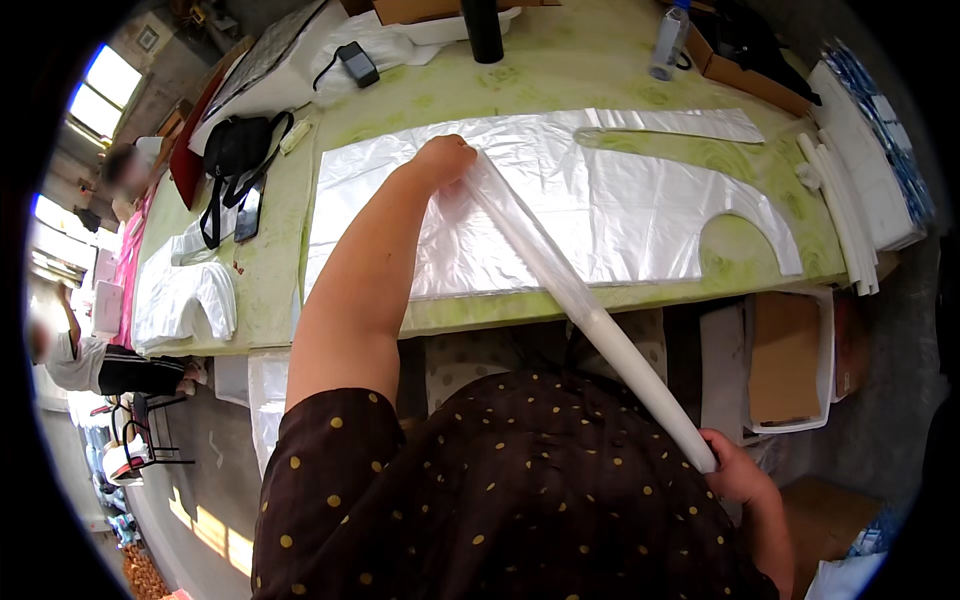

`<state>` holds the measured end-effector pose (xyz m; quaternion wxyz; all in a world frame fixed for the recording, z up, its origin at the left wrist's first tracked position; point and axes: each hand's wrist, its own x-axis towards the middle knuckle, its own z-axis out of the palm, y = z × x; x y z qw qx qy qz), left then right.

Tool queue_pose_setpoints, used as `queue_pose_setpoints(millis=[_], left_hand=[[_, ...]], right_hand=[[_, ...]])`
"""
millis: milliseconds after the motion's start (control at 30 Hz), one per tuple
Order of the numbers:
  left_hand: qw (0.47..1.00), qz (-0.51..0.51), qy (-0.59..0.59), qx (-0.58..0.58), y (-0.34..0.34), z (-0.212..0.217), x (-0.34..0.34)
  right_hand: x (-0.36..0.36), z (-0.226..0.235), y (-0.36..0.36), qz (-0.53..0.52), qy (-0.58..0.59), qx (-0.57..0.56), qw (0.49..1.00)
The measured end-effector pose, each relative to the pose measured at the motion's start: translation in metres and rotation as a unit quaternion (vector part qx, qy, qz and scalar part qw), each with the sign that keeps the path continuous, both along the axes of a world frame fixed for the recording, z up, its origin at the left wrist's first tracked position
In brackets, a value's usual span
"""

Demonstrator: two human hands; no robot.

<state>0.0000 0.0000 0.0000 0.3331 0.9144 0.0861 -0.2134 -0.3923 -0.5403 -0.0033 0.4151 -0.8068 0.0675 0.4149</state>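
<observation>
My left hand (447,163) is closed, pinching the upper end of a clear plastic sleeve (525,235) above the table. This sleeve runs down over a long white roll (645,375), which slants from the table toward my right side. The roll's bare lower end is in my right hand (738,472), with the fingers wrapped round it. Under my left hand, a stack of thin white plastic sheets (620,215), cut with curved openings like an apron, lies flat on the table. My left forearm hides part of it.
The table (560,85) has a green patterned cover. A black bag (240,150), a phone (248,215) and folded white plastic (185,300) lie left. A black bottle (483,30) and water bottle (668,45) stand behind. More white rolls (840,215) lie right. Another person (75,360) is far left.
</observation>
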Motion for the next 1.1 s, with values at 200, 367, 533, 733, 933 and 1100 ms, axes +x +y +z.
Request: queue_pose_setpoints(millis=[200,367,533,733,933,1100], left_hand=[[0.975,0.081,-0.184,0.099,-0.024,0.005,-0.008],[0.846,-0.03,-0.531,0.036,-0.038,-0.023,-0.075],[0.867,-0.298,-0.395,0.056,-0.072,-0.022,-0.165],[0.868,-0.35,-0.348,0.06,-0.068,-0.018,-0.183],[0.834,-0.397,-0.371,0.089,-0.065,-0.014,-0.196],[0.825,-0.418,-0.372,0.076,-0.067,-0.019,-0.207]], right_hand=[[-0.013,-0.029,-0.004,-0.055,-0.008,0.039,0.998],[0.009,-0.015,-0.003,-0.117,0.029,0.132,0.984],[0.037,-0.005,-0.018,-0.073,0.033,0.133,0.988],[0.11,0.018,0.006,-0.089,-0.122,0.187,0.971],[0.165,0.039,0.063,-0.009,-0.267,0.053,0.962],[0.202,0.04,0.102,0.151,-0.404,-0.049,0.901]])
